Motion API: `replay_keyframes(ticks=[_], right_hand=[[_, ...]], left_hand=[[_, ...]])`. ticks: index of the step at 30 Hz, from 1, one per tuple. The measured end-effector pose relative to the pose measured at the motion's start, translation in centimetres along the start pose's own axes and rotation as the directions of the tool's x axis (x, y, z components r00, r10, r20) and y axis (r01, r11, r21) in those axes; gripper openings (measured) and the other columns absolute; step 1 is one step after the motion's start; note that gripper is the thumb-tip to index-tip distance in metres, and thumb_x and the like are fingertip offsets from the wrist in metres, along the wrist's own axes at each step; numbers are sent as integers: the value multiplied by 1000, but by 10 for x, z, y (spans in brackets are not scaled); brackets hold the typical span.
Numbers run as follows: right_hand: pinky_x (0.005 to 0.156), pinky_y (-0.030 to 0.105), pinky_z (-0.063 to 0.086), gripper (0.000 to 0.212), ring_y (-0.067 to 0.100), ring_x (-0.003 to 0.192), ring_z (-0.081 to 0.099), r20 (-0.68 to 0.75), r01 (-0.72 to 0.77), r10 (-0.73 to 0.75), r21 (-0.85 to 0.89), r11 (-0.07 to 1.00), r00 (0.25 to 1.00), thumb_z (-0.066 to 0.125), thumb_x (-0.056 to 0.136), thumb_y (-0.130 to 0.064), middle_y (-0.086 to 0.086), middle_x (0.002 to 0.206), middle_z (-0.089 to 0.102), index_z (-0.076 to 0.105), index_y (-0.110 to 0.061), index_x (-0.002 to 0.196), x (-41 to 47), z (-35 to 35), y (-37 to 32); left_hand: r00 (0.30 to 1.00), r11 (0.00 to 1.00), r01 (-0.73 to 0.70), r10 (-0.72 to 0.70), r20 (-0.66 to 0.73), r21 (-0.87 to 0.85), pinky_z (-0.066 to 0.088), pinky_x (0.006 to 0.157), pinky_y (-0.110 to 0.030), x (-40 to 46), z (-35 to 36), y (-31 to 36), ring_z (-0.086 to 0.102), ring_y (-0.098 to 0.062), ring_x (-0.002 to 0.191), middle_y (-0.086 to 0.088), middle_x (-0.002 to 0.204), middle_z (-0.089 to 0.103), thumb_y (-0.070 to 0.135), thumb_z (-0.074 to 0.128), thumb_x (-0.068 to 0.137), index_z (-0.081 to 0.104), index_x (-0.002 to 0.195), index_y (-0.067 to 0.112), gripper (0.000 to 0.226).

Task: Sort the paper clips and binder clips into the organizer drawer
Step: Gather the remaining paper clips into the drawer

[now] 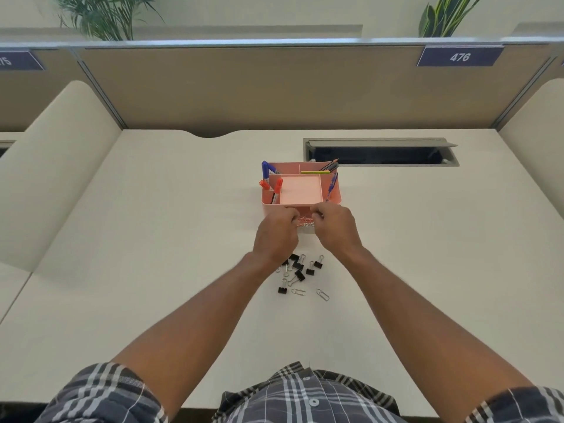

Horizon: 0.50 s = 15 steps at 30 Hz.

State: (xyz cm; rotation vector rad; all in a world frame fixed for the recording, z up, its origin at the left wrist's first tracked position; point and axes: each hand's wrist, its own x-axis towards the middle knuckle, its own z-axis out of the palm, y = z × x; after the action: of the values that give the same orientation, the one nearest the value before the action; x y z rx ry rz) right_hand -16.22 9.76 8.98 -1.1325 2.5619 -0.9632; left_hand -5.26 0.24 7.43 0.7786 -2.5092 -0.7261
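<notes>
The sort looks partly done, by my reading. A pink desk organizer (300, 190) stands on the white tabletop (152, 254), and its drawer (305, 225) is pulled out toward the person, with a tangle of silvery paper clips (305, 221) already lying in it between the two hands. The left hand (276, 233) and the right hand (334, 228) hover together over the open drawer, fingers curled inward as if pinching something small; whether either really holds a clip I cannot tell, since the fingertips are turned away from the camera. Still left on the tabletop, just nearer the person than the hands, is a loose scatter of black binder clips (297, 267), some partly hidden under the left wrist, and beyond them two stray paper clips, one (298, 292) beside the other (322, 294). So most paper clips seem stowed, while the binder clips have yet to go in. As for writing, a dark plate (460, 57) on the partition reads "476"; another plate (18, 61) at the left edge is cut off, showing only "75". The pens in the organizer carry no legible brand.
</notes>
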Motion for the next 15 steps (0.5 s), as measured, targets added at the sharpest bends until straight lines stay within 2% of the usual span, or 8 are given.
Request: replay_keyframes(ticks=[3, 6, 8, 10, 15], right_hand=[[61, 32, 47, 16, 20, 69, 58, 22, -68, 68, 23, 997, 997, 51, 87, -13, -2, 72, 64, 62, -18, 76, -24, -4, 14], [69, 31, 49, 15, 21, 77, 63, 182, -181, 202, -125, 976, 962, 55, 88, -21, -2, 82, 71, 66, -17, 79, -55, 5, 36], [73, 32, 50, 14, 24, 84, 64, 305, -204, 275, -245, 948, 912, 60, 87, -27, 2, 88, 71, 67, -17, 80, -74, 15, 50], [73, 32, 48, 17, 27, 88, 63, 367, -195, 307, -312, 930, 878, 62, 85, -31, 6, 92, 67, 66, -14, 83, -91, 26, 56], [77, 36, 50, 18, 30, 93, 60, 336, -139, 260, -345, 928, 905, 57, 92, -28, 10, 103, 57, 62, -11, 94, -115, 49, 57]], left_hand=[[999, 999, -45, 45, 28, 8, 50, 61, -39, -28, 10, -13, 53, -20, 71, -2, 79, 59, 9, 52, 89, 60, 81, 11, 11], [984, 988, -123, 110, 137, 88, 47, 65, -42, -73, 29, -28, 53, -25, 74, -5, 78, 57, 11, 53, 85, 64, 81, 11, 11], [970, 972, -175, 143, 196, 157, 45, 62, -39, -99, 40, -34, 52, -26, 74, -5, 78, 55, 12, 57, 81, 66, 81, 11, 9], [959, 957, -202, 150, 241, 207, 40, 58, -37, -116, 49, -36, 50, -27, 71, -4, 77, 52, 14, 59, 80, 63, 75, 11, 6], [942, 932, -189, 82, 326, 310, 38, 53, -35, -121, 56, -31, 49, -26, 66, -4, 74, 52, 13, 68, 75, 57, 68, 14, 13]])
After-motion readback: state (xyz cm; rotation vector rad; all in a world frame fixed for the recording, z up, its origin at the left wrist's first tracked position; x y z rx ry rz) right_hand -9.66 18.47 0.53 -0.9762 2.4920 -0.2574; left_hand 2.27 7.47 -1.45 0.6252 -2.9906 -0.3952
